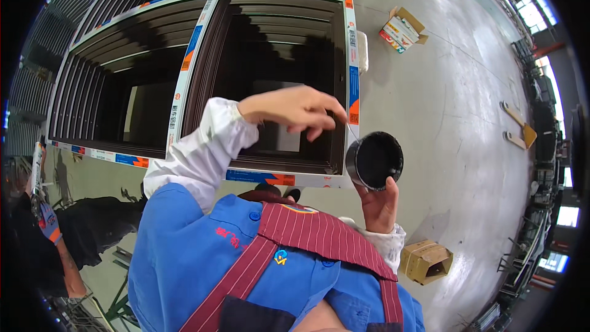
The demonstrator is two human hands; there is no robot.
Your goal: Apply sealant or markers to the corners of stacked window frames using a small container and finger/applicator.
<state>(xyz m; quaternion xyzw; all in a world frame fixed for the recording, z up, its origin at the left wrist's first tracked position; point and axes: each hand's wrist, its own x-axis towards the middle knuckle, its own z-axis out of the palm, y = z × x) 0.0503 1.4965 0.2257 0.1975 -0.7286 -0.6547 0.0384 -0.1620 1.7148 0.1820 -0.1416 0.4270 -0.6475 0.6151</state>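
The right hand [380,209] grips one black can [375,161], which is just beside the near right corner of the dark frame stack [193,46]. The thumb is pressed at the near rim of the can, and the other fingers are wrapped around its lower wall, partly hidden by it. The can is tilted so that its open mouth shows, and the inside is dark. One thin wire handle [351,130] rises from the side of the can toward the left hand [301,110].

This left hand is above the right opening of the frame stack. Its fingers are loosely spread and half bent, and no object is seen in them. I cannot tell if a fingertip touches the wire.

Two large openings show side by side in the nearer part of the stack; how many frames are piled, I cannot count. Two cardboard boxes lie to the right of the stack: one open printed box [402,29] near its far part, and one brown box [426,262] beyond its near right corner. One co-worker's gloved hand [50,224] shows near the stack's near left corner.
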